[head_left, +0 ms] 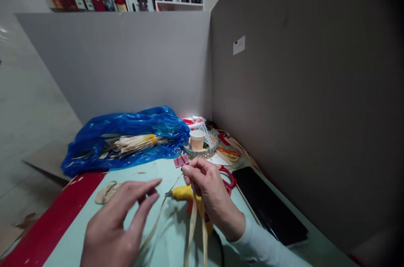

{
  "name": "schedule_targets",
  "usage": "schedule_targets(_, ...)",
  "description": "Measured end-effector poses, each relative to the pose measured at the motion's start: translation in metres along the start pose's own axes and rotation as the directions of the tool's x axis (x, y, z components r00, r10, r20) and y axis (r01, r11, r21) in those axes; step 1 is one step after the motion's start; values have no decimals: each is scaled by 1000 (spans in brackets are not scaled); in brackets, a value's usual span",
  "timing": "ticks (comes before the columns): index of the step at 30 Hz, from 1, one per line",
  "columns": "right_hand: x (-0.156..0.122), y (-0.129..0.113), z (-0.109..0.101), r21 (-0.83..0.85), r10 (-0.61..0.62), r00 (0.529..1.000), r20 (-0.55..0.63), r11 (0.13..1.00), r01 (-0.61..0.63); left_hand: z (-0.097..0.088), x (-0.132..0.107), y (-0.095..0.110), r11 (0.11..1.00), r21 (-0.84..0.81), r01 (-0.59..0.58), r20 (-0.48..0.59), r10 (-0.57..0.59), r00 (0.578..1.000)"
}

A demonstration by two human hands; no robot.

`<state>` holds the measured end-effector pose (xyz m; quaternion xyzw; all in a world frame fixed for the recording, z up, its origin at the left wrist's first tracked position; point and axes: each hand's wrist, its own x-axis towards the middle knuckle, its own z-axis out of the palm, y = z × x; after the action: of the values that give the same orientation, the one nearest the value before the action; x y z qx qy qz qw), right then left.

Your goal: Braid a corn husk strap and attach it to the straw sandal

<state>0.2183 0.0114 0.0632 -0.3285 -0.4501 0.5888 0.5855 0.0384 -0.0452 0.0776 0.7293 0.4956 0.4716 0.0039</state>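
Note:
My right hand (208, 195) pinches pale, flat straw strips (192, 229) between thumb and fingers. Two ends hang down below the palm, and a thinner strand (158, 218) runs off to the lower left. Facing it from the left, my left hand (118, 220) is empty, its thumb and forefinger apart. Under the right hand lies a yellow hot glue gun (182, 193), nozzle pointing left and handle partly hidden. A small woven straw piece (107, 192) rests behind my left hand. A pink binder clip (181, 161) stands just beyond the right fingertips.
A blue plastic bag (104, 126) holds a tied straw bundle (135, 144) at the back left. Behind my hands are a paper cup (197, 140) in a round woven tray (212, 149), orange scissors (232, 155) and red-handled scissors (232, 180). A black tablet-like slab (268, 204) lies right, beside grey partitions.

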Motion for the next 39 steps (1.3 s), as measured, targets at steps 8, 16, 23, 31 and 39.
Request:
schedule_targets(8,-6,14,5,-10,131,985,116,991,-130,3,10,-20,622,-478,621,274,-566,778)
schedule_targets(16,-15,24,12,-31,198,968,157,980,-196,4,0,-30,487,-579,653,360,-566,742)
schedule_targets(23,-23,33,23,-142,322,926,198,944,-298,20,-17,-48,385,-578,719,490,-541,684)
schedule_targets(31,-25,49,23,-84,298,927,227,954,-286,28,-29,-37,486,-525,699,523,-463,715)
schedule_targets(39,-22,43,22,-75,277,935,222,961,-267,24,-11,-59,796,-272,540,398,-417,817)
